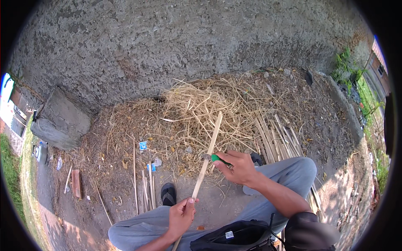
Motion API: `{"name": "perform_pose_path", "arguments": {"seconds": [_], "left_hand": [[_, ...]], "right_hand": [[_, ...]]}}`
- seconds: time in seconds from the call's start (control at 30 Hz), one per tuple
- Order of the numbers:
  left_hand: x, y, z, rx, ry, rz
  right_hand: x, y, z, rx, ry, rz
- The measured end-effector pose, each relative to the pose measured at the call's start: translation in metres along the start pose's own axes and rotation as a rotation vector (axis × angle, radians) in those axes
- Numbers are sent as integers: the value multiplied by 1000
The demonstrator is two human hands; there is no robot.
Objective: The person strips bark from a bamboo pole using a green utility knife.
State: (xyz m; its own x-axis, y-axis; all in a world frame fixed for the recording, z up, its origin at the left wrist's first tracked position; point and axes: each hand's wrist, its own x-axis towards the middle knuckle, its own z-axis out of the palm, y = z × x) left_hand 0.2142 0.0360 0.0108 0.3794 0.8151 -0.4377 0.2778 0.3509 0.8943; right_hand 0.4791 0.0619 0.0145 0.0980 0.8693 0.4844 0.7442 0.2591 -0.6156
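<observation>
Left hand (182,215): fingers closed round the lower part of the pale strip, thumb on top.
Right hand (238,167): fingers curled tight about the tool's handle.
Pale strip (215,136): one, long, narrow; slants from below the left fingers, up past the right fingertips, to a free end beyond both hands.
Green-handled tool (216,158): in the right fingers; its short metal end meets the strip just left of the fingertips.
Shavings (201,98): loose straw-coloured heap, beyond both sets of fingers, against the wall (167,46).
Further strips: one bundle (268,138) beyond and right of the right fingers; a few (146,188) left of the left fingers.
Sandal (168,194): dark, worn, just beyond and left of the left fingers.
Black bag (234,238): nearer the body, right of the left fingers.
</observation>
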Motion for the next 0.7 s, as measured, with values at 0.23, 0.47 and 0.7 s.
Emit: {"name": "perform_pose_path", "arguments": {"seconds": [0.23, 0.47, 0.7], "left_hand": [[1, 0, 6, 5, 44, 108], [2, 3, 5, -2, 56, 140], [3, 14, -1, -222, 10, -82]], "right_hand": [[-7, 10, 8, 49, 1, -2], [-19, -1, 19, 133, -97, -45], [-25, -14, 28, 153, -112, -23]]}}
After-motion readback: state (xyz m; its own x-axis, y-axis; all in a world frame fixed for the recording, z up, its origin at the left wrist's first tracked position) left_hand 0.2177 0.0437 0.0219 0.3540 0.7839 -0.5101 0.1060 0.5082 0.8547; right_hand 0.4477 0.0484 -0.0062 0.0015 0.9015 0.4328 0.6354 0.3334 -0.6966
